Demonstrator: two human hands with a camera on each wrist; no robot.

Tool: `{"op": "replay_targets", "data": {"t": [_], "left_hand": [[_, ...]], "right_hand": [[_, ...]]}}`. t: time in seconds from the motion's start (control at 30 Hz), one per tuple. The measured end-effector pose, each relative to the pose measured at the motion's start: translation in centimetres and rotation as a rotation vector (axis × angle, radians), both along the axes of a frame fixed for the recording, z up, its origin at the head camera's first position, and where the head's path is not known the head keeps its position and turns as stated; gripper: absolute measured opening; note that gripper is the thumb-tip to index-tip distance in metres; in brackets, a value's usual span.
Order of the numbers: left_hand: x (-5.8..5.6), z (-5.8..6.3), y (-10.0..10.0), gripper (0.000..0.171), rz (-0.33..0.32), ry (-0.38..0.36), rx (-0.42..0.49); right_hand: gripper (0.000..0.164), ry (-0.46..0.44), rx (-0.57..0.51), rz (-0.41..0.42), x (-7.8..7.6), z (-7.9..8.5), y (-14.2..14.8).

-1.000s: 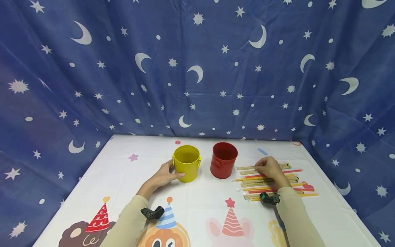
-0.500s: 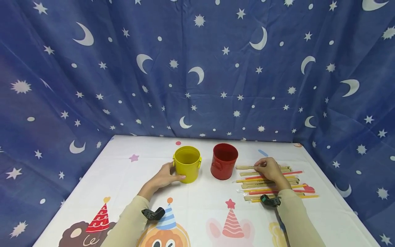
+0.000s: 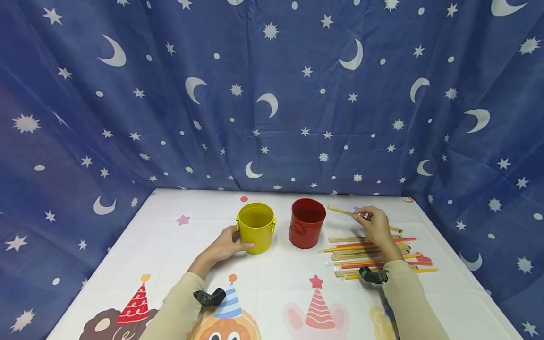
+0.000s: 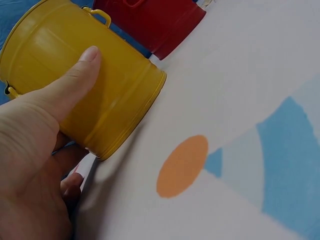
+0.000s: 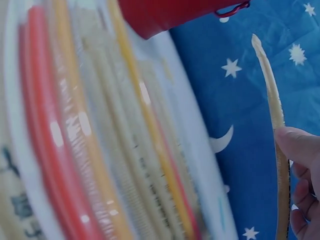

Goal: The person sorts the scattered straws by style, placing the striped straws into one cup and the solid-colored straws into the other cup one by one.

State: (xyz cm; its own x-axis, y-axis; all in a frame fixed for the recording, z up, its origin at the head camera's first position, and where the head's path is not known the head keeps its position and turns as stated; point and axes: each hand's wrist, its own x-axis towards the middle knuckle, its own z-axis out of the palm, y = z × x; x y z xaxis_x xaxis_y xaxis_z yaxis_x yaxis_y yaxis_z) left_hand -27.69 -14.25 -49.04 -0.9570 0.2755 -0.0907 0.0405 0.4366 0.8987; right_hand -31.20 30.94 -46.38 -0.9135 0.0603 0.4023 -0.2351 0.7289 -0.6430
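My left hand [image 3: 224,245] grips the small yellow bucket [image 3: 260,236] at its left side, with the thumb across the front and the other fingers partly hidden behind it. The bucket stands upright on the table. To the right of it stands a red bucket [image 3: 306,231], touched by neither hand. My right hand [image 3: 377,227] pinches a tan paper-wrapped straw [image 3: 340,210] between thumb and fingers, raised off the table. In the right wrist view this paper-wrapped straw [image 5: 273,105] slants upward. Below lie several straws [image 3: 357,250], some red or yellow in clear wrappers, others in tan paper.
A white cloth with party-hat cartoon prints covers the table [image 3: 272,302]. Behind it hangs a blue curtain [image 3: 221,118] with moons and stars, which also runs down both sides.
The right hand has lifted the paper-wrapped straw from the far side of the row, moving slightly up and away. The left hand keeps its grip on the yellow bucket.
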Motion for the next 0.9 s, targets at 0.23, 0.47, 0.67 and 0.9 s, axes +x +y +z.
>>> {"op": "replay_targets", "data": {"t": [0.23, 0.47, 0.67, 0.9], "left_hand": [[0.2, 0.2, 0.1, 0.088, -0.004, 0.002, -0.003], [-0.2, -0.1, 0.4, 0.085, -0.001, 0.0, 0.011], [-0.3, -0.2, 0.6, 0.088, -0.009, 0.002, 0.005], [0.0, -0.2, 0.1, 0.087, 0.002, 0.004, -0.003]], "right_hand": [[0.008, 0.113, -0.092, 0.006, 0.8, 2.0, -0.7], [0.007, 0.207, -0.194, 0.034, 1.7, 4.3, -1.4], [0.014, 0.207, -0.411, 0.1, 2.6, 6.4, -1.9], [0.014, 0.109, -0.797, 0.231, 3.9, 8.8, -3.2]]}}
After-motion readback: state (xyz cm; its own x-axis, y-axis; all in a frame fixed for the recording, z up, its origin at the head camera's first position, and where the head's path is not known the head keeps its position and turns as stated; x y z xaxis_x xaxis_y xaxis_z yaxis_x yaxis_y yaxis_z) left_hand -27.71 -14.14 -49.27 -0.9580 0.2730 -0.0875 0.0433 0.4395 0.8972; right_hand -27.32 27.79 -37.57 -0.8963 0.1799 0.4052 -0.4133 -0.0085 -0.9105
